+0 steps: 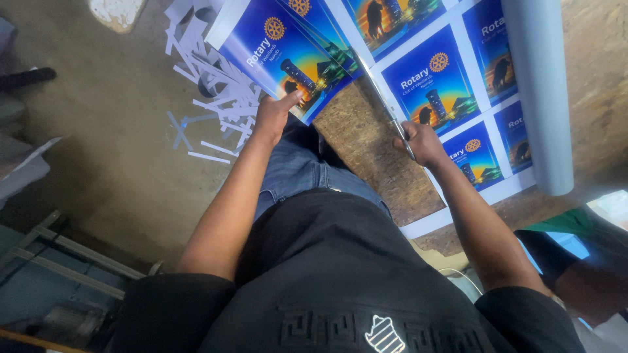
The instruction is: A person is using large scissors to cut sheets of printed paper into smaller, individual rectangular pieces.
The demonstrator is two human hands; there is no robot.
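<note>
Left hand pinches the cut blue printed strip; right hand grips steel scissors midway up the large glossy sheet, white offcuts littering floor, several rows uncut.

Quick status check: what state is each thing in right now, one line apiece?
Left hand: gripping the cut blue print, thumb on top.
Right hand: closed on the scissors.
Scissors: blades along the printed sheet's edge; open or shut unclear.
Printed sheet: flat on the board, partly cut.
Paper roll: rolled up.
Paper strips: scattered on the floor.
</note>
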